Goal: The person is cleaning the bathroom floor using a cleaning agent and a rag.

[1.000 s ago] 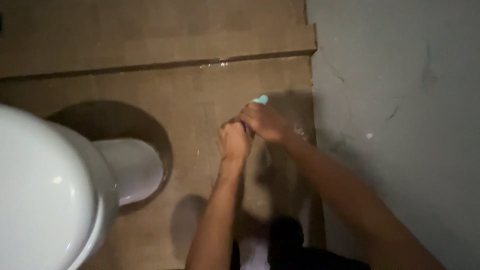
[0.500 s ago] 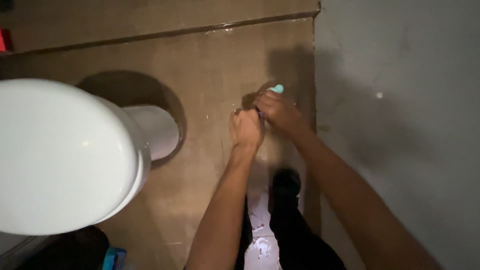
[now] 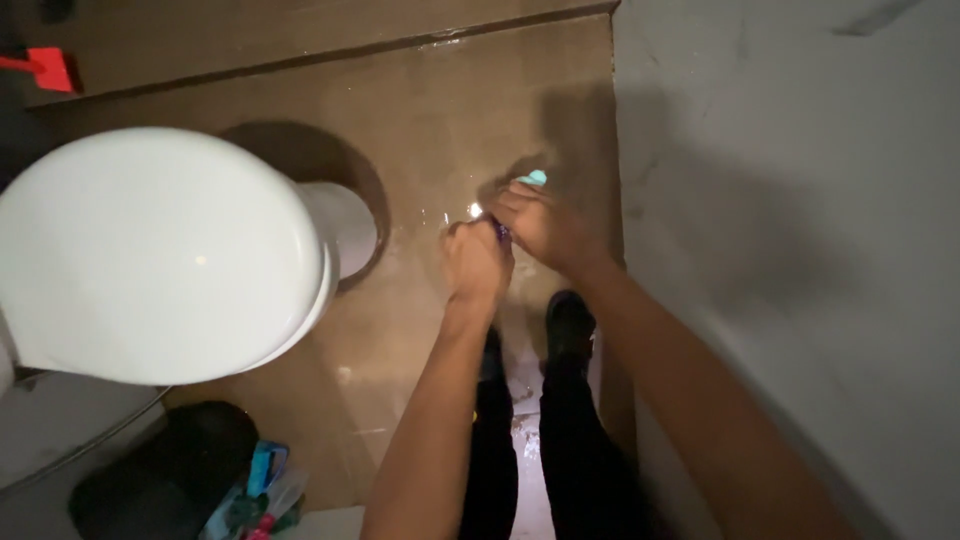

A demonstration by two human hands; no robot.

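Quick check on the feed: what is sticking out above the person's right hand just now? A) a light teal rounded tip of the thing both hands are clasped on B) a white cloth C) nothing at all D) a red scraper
A: a light teal tip pokes out just above the right hand, which is pressed against the left hand over the wet brown floor.

The toilet (image 3: pixel 160 250) stands at left on the floor (image 3: pixel 430 110). The wall (image 3: pixel 800 200) runs along the right. Between them, the left hand (image 3: pixel 475 262) and right hand (image 3: pixel 540 225) meet above the floor, touching, around a small object (image 3: pixel 533 178). A container of tools (image 3: pixel 255 495) sits below the toilet, near the bottom edge.
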